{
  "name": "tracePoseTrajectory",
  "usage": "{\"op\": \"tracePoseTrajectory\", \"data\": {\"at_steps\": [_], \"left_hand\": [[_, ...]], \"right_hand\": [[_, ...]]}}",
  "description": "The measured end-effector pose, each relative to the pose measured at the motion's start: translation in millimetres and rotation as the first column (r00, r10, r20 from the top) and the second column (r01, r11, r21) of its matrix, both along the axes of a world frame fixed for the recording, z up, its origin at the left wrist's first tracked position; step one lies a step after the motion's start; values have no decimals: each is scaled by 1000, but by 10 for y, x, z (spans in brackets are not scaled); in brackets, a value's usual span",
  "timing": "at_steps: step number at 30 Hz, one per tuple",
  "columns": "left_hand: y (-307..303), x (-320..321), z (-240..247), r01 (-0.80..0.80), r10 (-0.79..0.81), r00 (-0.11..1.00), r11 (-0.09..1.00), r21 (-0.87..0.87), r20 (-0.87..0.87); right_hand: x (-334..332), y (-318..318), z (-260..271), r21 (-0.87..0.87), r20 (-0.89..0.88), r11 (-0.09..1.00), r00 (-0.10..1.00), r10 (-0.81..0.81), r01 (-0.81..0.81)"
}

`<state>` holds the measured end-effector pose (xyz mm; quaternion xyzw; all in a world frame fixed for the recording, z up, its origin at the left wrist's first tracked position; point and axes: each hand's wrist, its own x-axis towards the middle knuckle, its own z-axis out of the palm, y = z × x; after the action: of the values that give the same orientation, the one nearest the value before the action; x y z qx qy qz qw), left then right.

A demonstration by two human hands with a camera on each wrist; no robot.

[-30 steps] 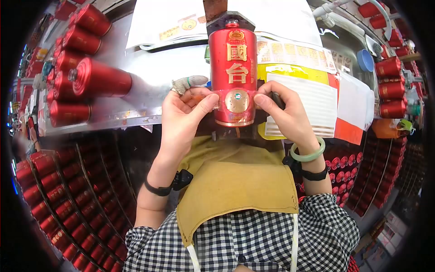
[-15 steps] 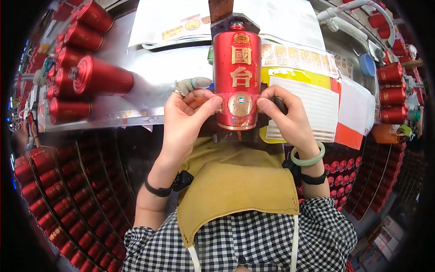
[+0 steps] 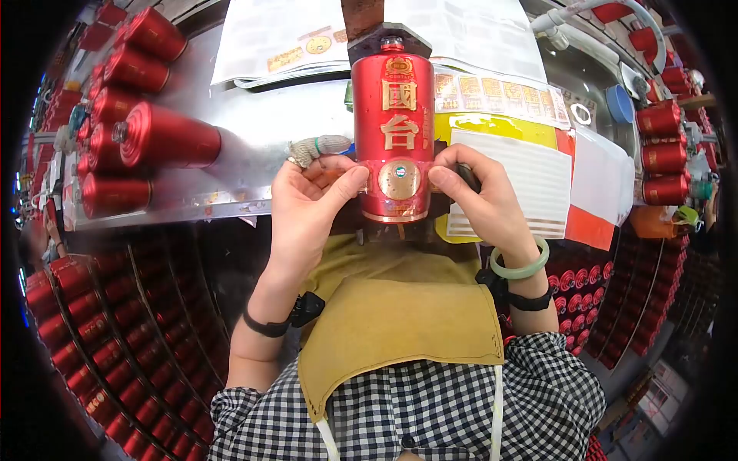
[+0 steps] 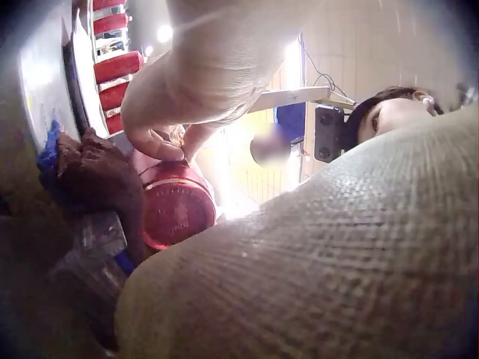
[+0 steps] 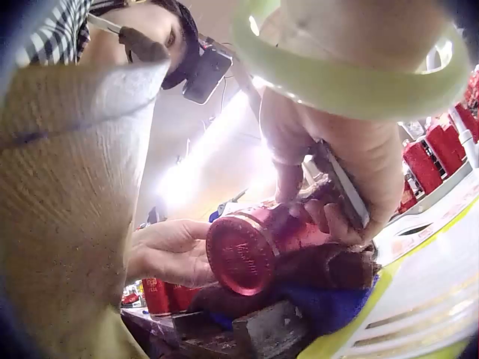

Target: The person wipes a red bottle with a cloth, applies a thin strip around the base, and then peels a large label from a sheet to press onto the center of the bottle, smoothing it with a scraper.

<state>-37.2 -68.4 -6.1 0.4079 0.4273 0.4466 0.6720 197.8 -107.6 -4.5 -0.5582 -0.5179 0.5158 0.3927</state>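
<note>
A red bottle [image 3: 397,127] with large gold characters lies on a dark support, its cap end pointing away from me. Across its lower part runs a label strip [image 3: 399,181] with a round gold emblem. My left hand [image 3: 301,211] pinches the strip's left end between thumb and finger; a grey knitted sleeve [image 3: 321,145] covers one of its fingers. At the other end, my right hand [image 3: 492,196] pinches the strip the same way. A flat dark-edged tool [image 5: 344,183] is tucked in the right hand. The bottle's round base [image 5: 241,254] faces the right wrist camera.
More red bottles [image 3: 171,135] stand and lie on the metal table at left. Striped label sheets [image 3: 507,180] lie over yellow and red sheets at right. White printed sheets [image 3: 277,38] cover the back. Racks of red bottles [image 3: 115,346] flank me; a blue bowl [image 3: 619,104] sits far right.
The whole head view shifts slightly right, then back left. Both hands stay at the two ends of the label strip, pinching as before, and the bottle keeps its place between them.
</note>
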Motion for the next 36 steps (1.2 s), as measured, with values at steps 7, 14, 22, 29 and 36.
{"op": "tracePoseTrajectory", "data": {"at_steps": [7, 14, 22, 29, 36], "left_hand": [[13, -27, -19, -7, 7, 1000, 1000, 7, -3], [21, -39, 0, 12, -12, 1000, 1000, -9, -20], [29, -64, 19, -12, 11, 999, 1000, -7, -52], [60, -113, -73, -7, 5, 999, 998, -58, -37], [68, -134, -123, 15, -16, 1000, 997, -77, -17]], "right_hand": [[-23, 24, 41, -48, 12, 999, 1000, -15, 15], [-40, 30, 90, -43, 17, 999, 1000, -3, 3], [-67, 55, 108, 151, 214, 966, 947, -239, 210], [-310, 40, 315, 351, 478, 936, 862, -170, -9], [-463, -33, 300, 346, 591, 934, 795, -138, -95]]}}
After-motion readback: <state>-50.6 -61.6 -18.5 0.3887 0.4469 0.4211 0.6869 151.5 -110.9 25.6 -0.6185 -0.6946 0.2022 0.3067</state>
